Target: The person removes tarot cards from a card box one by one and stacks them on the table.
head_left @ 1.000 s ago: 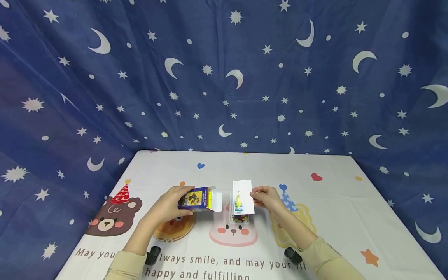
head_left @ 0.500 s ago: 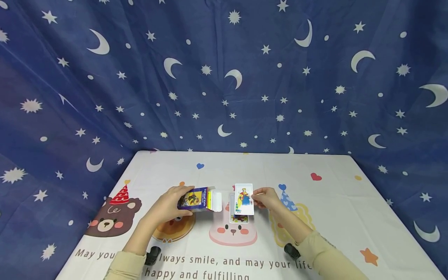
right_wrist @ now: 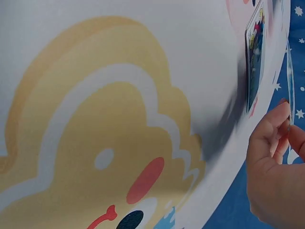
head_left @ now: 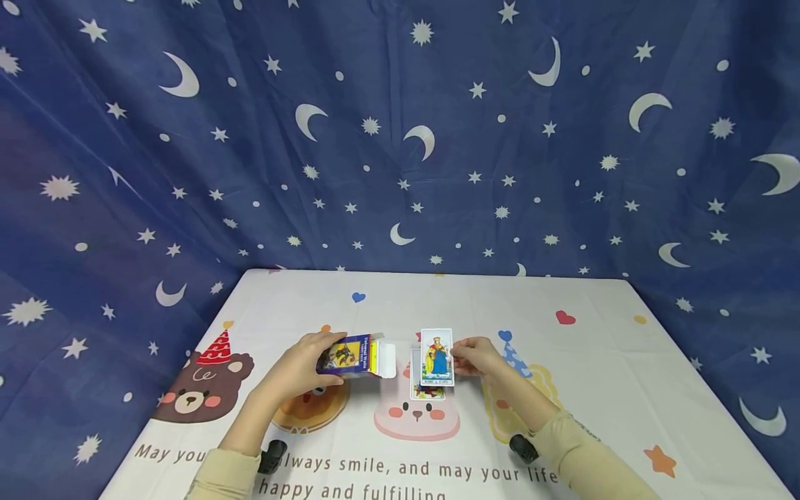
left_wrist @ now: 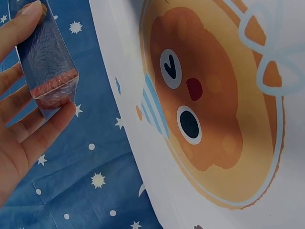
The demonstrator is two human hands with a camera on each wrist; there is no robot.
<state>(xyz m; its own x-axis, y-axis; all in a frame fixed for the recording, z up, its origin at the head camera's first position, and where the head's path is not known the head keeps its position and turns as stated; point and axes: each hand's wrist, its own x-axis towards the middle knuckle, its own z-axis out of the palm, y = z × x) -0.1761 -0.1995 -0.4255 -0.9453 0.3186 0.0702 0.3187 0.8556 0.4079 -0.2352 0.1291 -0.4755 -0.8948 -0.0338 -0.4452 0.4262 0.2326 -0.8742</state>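
On the white tablecloth (head_left: 600, 389), over a printed pink face (head_left: 417, 429), a small card pile (head_left: 428, 394) lies face up in front of the person, and I take my bearings from it. Just above the pile, covering most of it from where I look, the right hand (head_left: 478, 356) pinches a single card (head_left: 437, 357) by its right edge, between thumb and fingers. That card faces up, showing a crowned figure in a blue robe on a white ground; seen from the right wrist, it is raised clear of the pile, apart from it.

To the left of the pile, the left hand (head_left: 303, 364) grips a purple-blue card box (head_left: 348, 355), thumb on one side and fingers on the other. The box has a yellow picture and lettering reading "Universal Waite"; its white flap (head_left: 387, 360) sticks out toward the pile. I cannot tell whether the box touches the cloth.

Well to the left of the pile is a printed brown bear (head_left: 203, 389) in a red striped hat. Beyond the pile hangs a dark blue curtain (head_left: 375, 83) with white moons and stars.
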